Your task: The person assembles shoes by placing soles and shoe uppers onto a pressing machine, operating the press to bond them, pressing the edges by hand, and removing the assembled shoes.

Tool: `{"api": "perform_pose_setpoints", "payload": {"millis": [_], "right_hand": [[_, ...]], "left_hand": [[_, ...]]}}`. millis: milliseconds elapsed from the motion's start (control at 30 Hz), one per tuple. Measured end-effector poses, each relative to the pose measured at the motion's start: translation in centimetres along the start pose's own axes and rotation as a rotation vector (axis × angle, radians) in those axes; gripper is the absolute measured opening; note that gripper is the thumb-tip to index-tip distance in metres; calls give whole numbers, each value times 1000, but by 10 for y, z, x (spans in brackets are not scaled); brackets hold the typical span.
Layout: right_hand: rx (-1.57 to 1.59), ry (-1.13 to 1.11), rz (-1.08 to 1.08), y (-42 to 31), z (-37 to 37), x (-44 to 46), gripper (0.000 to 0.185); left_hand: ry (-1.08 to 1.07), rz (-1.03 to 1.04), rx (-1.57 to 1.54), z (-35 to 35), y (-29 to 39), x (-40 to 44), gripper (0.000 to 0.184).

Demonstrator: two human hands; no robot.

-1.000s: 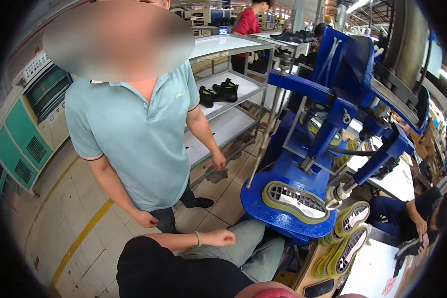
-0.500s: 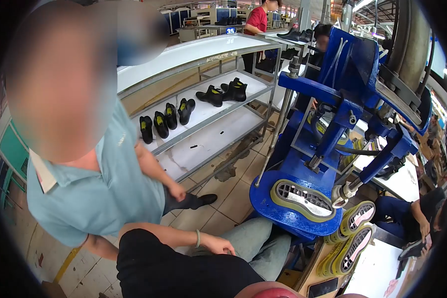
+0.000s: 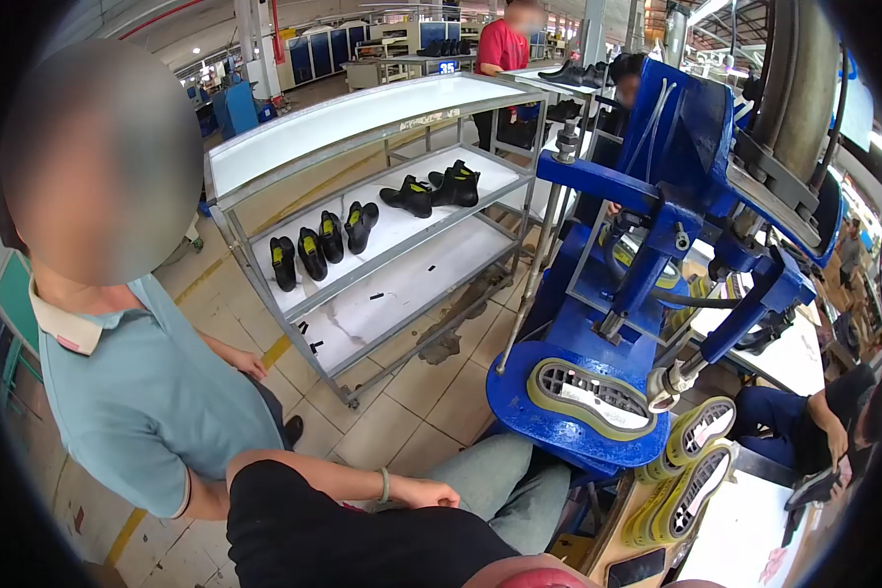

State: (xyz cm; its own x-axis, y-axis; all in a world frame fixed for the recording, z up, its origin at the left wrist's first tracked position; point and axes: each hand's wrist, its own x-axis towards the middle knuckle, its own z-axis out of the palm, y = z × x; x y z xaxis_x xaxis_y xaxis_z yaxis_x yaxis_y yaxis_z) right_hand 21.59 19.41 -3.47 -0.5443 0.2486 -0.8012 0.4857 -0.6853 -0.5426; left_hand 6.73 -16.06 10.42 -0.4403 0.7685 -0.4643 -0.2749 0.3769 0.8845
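My left hand, with a pale band round its wrist, rests on the thigh of my jeans. It holds nothing, and its fingers look loose, though their tips are partly hidden. My right hand is out of view. Just ahead of my knees, a shoe sole with an olive rim and a black grid inside lies on the blue plate of a press machine. Yellow-edged soles lie on the bench to the right, near a dark phone.
A person in a light blue shirt stands close on my left. Behind is a metal rack with several black shoes on its middle shelf. On the right, a co-worker's hand is at a dark shoe.
The person in light blue has shifted left and back, arm drawn away from my knee. My view has turned slightly, showing more of the rack. My left hand stays on my thigh.
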Motion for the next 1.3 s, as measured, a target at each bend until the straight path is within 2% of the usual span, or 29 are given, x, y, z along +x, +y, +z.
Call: {"api": "perform_pose_setpoints", "payload": {"millis": [33,67,100,133,167,233,300,333,367,400,433,467,500,567,600,633,700,733,800,900,967,1000,1067,1133,1167,1233,1300], "right_hand": [[-136,-57,-280,-3,-4,16,37],[-272,-116,-559,-9,-8,32,25],[-408,-174,-836,-12,-12,44,19],[-544,-228,-1109,-6,-17,45,22],[-639,71,-1116,-24,42,-22,30],[-862,-36,-987,-50,69,-68,27],[-851,-206,-726,-46,57,-62,28],[-723,-302,-537,-41,53,-66,23],[-983,-365,-700,-32,42,-63,23],[-893,-428,-557,-21,23,-45,24],[-801,-490,-419,-16,9,-27,27],[-764,-475,-438,-16,3,-26,23],[-768,-477,-439,-12,-6,-15,23],[-437,-268,-283,0,-20,-4,17],[-453,-246,-440,13,-20,-7,14],[-446,-230,-431,16,-14,-12,14],[-899,-157,-853,19,1,-25,13],[-957,-110,-850,5,25,-48,16],[-1002,-63,-866,-21,61,-75,19],[-984,-6,-802,-15,48,-80,19],[-1079,39,-861,-12,36,-85,19],[-1125,86,-787,-15,33,-91,19],[-1142,135,-836,-16,24,-91,17],[-1107,157,-878,-19,19,-79,14],[-1150,160,-964,-24,19,-71,14],[-1086,154,-905,-19,18,-55,17],[-1141,-21,-832,-24,33,-67,22]], "left_hand": [[7,77,31,2,-10,6,21],[4,69,29,4,-6,8,21],[101,97,140,7,0,11,22],[191,123,251,12,4,13,24],[177,108,253,16,7,16,24],[467,127,258,22,12,23,24],[401,124,283,13,-6,14,26],[349,123,306,6,-18,5,28],[298,121,326,2,-26,-3,30],[296,127,325,2,-22,-14,30],[287,-2,327,3,-11,-27,34],[276,-135,325,3,-6,-36,39],[279,-134,323,4,-10,-39,39],[452,-178,271,17,-26,-48,37],[606,-77,240,26,-68,-41,39],[588,-84,240,21,-69,-46,39],[629,-179,393,5,-65,-55,42],[758,-146,492,2,-65,-57,38],[736,-106,448,14,-66,-58,36],[736,-15,351,28,-89,-67,28],[914,-76,167,38,-80,-83,21],[887,-72,182,38,-73,-93,21],[563,-331,-512,33,-66,-114,9],[477,-364,-498,24,-106,-118,8],[404,-387,-494,13,-119,-118,7],[255,-433,-485,-5,-148,-118,9],[112,-474,-468,-18,-179,-113,13]]}}
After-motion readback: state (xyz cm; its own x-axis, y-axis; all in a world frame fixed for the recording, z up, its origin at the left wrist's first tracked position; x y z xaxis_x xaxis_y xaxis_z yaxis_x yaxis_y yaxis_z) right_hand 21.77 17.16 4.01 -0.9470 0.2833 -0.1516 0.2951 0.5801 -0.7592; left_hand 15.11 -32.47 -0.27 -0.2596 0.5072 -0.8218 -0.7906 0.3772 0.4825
